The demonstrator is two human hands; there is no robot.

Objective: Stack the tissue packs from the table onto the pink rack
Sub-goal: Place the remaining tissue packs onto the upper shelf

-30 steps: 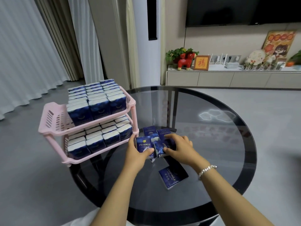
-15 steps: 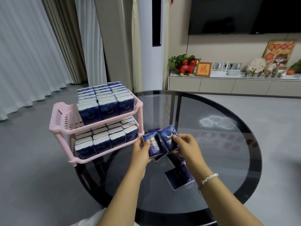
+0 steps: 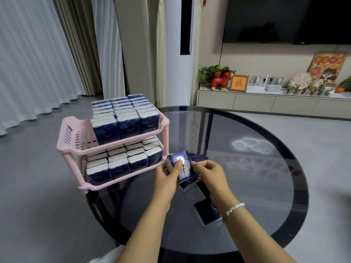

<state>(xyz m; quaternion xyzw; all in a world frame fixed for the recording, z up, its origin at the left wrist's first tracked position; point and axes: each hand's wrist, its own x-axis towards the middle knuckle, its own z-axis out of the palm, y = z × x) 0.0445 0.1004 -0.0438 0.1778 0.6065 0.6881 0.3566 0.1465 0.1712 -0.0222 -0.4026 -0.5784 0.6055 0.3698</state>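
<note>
A two-tier pink rack stands on the left edge of the round glass table; both tiers hold rows of dark blue tissue packs. Just right of the rack's lower tier, my left hand grips a small bunch of blue tissue packs, thumb on the front pack. My right hand pinches the same bunch from the right side. Another pack shows behind the bunch, and one more pack lies flat on the glass under my right wrist.
The rack's upper tier has open space at its left end. Behind the table are a low white cabinet with ornaments, a wall television, a tall white column unit and curtains. Grey floor surrounds the table.
Both hands gathered the loose packs off the glass into one bunch and lifted it slightly, closer to the rack's lower tier. The pack lying flat near my right wrist stayed in place.
</note>
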